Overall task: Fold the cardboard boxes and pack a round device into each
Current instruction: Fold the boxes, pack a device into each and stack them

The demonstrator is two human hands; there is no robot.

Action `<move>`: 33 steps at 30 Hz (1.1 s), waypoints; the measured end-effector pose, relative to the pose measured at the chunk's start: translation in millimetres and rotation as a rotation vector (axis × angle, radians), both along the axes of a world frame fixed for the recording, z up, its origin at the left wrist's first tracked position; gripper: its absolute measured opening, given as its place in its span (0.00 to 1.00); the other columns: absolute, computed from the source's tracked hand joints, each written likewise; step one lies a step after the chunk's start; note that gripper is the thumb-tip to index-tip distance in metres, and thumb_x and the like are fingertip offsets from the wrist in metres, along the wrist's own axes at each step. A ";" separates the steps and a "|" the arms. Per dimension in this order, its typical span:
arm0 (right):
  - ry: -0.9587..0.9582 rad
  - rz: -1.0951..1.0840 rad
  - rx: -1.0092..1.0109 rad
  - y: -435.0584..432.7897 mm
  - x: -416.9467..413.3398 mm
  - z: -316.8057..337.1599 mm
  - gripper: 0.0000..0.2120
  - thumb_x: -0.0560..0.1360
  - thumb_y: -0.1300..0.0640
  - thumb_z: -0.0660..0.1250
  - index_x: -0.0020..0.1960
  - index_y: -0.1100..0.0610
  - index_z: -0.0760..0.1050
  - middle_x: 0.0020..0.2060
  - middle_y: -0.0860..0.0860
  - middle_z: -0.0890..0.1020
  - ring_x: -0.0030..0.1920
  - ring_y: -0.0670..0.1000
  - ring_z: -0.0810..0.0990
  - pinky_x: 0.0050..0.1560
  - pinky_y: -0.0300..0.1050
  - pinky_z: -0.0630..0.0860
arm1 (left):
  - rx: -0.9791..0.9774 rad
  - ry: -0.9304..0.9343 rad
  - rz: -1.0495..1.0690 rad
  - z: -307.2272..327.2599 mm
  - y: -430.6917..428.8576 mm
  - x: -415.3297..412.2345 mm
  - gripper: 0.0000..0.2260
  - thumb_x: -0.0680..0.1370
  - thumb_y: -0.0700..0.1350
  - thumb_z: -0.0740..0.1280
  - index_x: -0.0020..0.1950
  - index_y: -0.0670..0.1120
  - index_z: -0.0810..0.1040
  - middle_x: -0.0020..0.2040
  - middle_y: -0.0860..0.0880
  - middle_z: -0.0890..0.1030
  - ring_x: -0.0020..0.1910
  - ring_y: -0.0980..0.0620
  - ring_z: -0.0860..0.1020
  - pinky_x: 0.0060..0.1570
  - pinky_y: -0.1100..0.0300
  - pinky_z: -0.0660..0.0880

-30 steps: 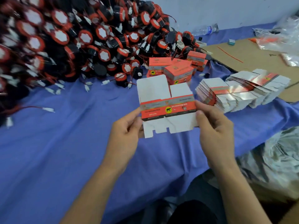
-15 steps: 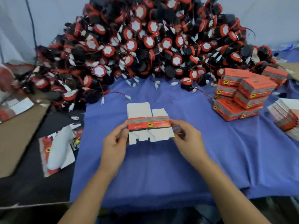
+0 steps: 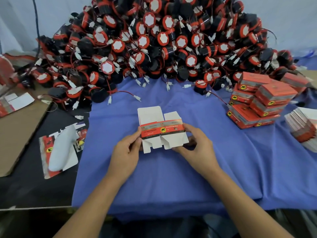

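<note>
Cardboard box (image 3: 162, 133): still flat, long axis left to right
Left hand (image 3: 126, 152): pinches its left edge
Right hand (image 3: 197, 145): pinches its right edge

box blank (image 3: 161, 130): thin card, glossy print, matt white flaps
tablecloth (image 3: 205, 169): matt blue cloth
devices (image 3: 154, 42): black plastic

White flat box (image 3: 162, 131) with red-grey band, blue cloth (image 3: 171, 177), red-black devices (image 3: 154, 40).
</note>
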State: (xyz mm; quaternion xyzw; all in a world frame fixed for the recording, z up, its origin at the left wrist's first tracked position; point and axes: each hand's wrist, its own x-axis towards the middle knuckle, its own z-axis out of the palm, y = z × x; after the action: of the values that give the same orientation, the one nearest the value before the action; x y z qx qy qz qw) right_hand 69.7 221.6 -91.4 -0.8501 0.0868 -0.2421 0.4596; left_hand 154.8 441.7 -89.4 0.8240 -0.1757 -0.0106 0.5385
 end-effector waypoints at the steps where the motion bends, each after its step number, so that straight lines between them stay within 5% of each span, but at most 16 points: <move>1: 0.000 0.004 -0.004 0.6 0.0 0.0 0.28 0.69 0.39 0.78 0.66 0.29 0.72 0.58 0.35 0.79 0.50 0.42 0.82 0.46 0.28 0.75 | -0.001 -0.003 0.001 0.2 0.0 -0.5 0.18 0.85 0.39 0.63 0.74 0.49 0.75 0.58 0.53 0.84 0.56 0.55 0.80 0.52 0.76 0.71; 8: 0.071 0.110 -0.057 1.1 -0.9 -5.2 0.33 0.70 0.47 0.80 0.72 0.37 0.71 0.59 0.33 0.77 0.55 0.41 0.79 0.51 0.26 0.72 | 0.015 -0.027 -0.097 5.1 -1.1 -2.7 0.18 0.83 0.41 0.67 0.72 0.54 0.77 0.60 0.62 0.81 0.57 0.68 0.78 0.58 0.72 0.73; 14: 0.002 0.125 -0.061 2.8 -3.3 -6.2 0.31 0.77 0.52 0.69 0.78 0.41 0.64 0.61 0.36 0.75 0.55 0.49 0.78 0.54 0.36 0.76 | 0.070 -0.119 -0.077 2.7 -9.7 -6.3 0.14 0.82 0.46 0.69 0.68 0.49 0.81 0.54 0.57 0.83 0.53 0.65 0.78 0.49 0.75 0.72; 21: -0.002 0.202 -0.089 4.5 -10.2 -1.7 0.44 0.72 0.50 0.74 0.81 0.38 0.55 0.71 0.35 0.69 0.67 0.45 0.74 0.64 0.31 0.71 | -0.005 -0.079 -0.075 3.9 -8.1 -6.6 0.14 0.83 0.51 0.65 0.66 0.51 0.81 0.56 0.62 0.82 0.54 0.65 0.79 0.50 0.75 0.72; 27: -0.134 0.130 -0.141 7.1 -10.8 2.4 0.33 0.78 0.55 0.73 0.79 0.45 0.64 0.67 0.43 0.74 0.62 0.49 0.76 0.60 0.39 0.76 | 0.000 -0.134 -0.100 11.2 -6.1 -11.4 0.05 0.84 0.58 0.62 0.53 0.65 0.78 0.53 0.66 0.80 0.55 0.65 0.78 0.51 0.77 0.69; 33: -0.168 0.081 -0.041 12.5 -15.4 12.5 0.31 0.76 0.45 0.73 0.75 0.50 0.66 0.72 0.42 0.72 0.70 0.50 0.75 0.65 0.48 0.75 | -0.124 -0.075 -0.236 18.4 -2.2 -18.2 0.27 0.78 0.73 0.57 0.58 0.54 0.81 0.66 0.54 0.76 0.66 0.57 0.75 0.57 0.71 0.71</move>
State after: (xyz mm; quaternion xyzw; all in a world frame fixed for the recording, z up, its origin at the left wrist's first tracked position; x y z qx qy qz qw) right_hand 54.3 234.1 -78.9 -0.8388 0.0088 -0.2954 0.4573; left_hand 136.6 439.5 -71.1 0.7625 -0.2918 -0.0320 0.5766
